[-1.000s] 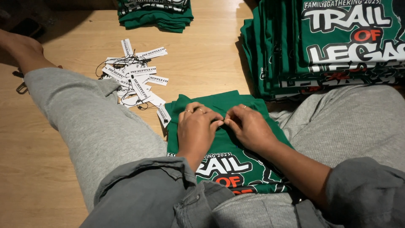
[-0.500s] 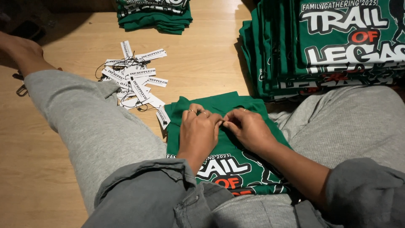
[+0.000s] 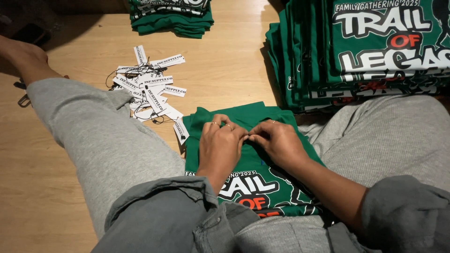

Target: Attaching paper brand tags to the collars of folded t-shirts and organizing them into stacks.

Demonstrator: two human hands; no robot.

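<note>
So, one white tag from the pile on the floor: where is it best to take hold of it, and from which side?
Probably a tag at the pile's far edge, by its free end, coming from above: it lies flat and apart, while the others overlap and their black strings tangle. Both the left hand and right hand are on the green shirt.

The floor [image 3: 234, 70] is of light wood boards with a fine grain, and a warm light falls on its middle part. In the far left corner [image 3: 42, 18] the floor goes into deep shadow, where some dark things lie that cannot be made out. No wall or window comes into the view.
</note>
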